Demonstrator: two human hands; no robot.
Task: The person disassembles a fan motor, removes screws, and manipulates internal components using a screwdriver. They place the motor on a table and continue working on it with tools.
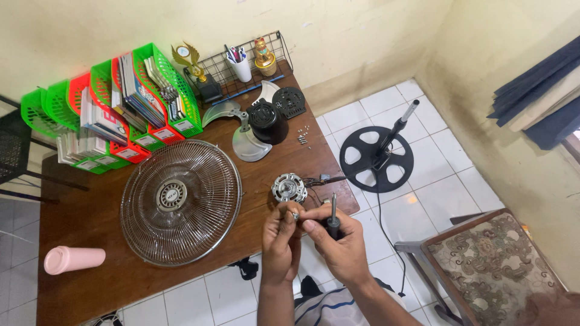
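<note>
My left hand (281,240) pinches a small silver screw (295,214) between its fingertips, just below a round silver fan motor (289,188) lying on the wooden table (90,223). My right hand (339,241) grips a black-handled screwdriver (333,216) with its shaft pointing up, and its fingertips meet those of the left hand. Wires run from the motor toward the table's right edge.
A round wire fan grille (180,202) lies left of the motor. Behind are a grey fan blade (244,136), a black motor housing (267,122), loose screws (302,137) and green and red file trays (115,108). A pink bottle (74,259) lies left. The fan stand (376,158) and a chair (489,265) stand on the floor.
</note>
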